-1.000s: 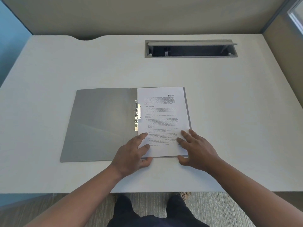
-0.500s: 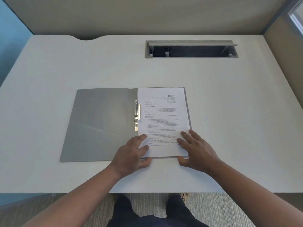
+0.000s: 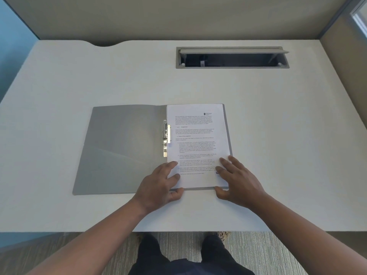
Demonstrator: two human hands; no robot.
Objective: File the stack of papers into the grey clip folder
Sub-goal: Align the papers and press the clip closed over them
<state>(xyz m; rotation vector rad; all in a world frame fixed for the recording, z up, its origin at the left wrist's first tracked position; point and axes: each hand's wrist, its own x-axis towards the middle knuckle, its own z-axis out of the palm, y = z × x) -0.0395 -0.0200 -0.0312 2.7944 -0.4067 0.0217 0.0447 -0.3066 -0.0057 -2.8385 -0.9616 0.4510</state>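
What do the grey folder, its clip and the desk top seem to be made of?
Grey folder: likely matte plastic, thin, flat, with a soft sheen. Clip: metal, bright and reflective. Desk top: probably pale laminate, matte and uniform; what lies beneath is unclear.

White surface (image 3: 278, 135) with a matte top, a curved notch cut into its far edge at the left, and a straight near edge. A grey rectangular cable hatch (image 3: 232, 57) is set into the surface at far right of centre; its lid is tipped up and the inside is dark. Grey clip folder (image 3: 121, 149) lies open and flat near the front, roughly centred, with its left cover bare and a diagonal pocket at the lower left. A metal clip (image 3: 166, 138) sits along the spine. Stack of papers (image 3: 196, 135) lies on the folder's right half, not directly on the surface, printed side up.
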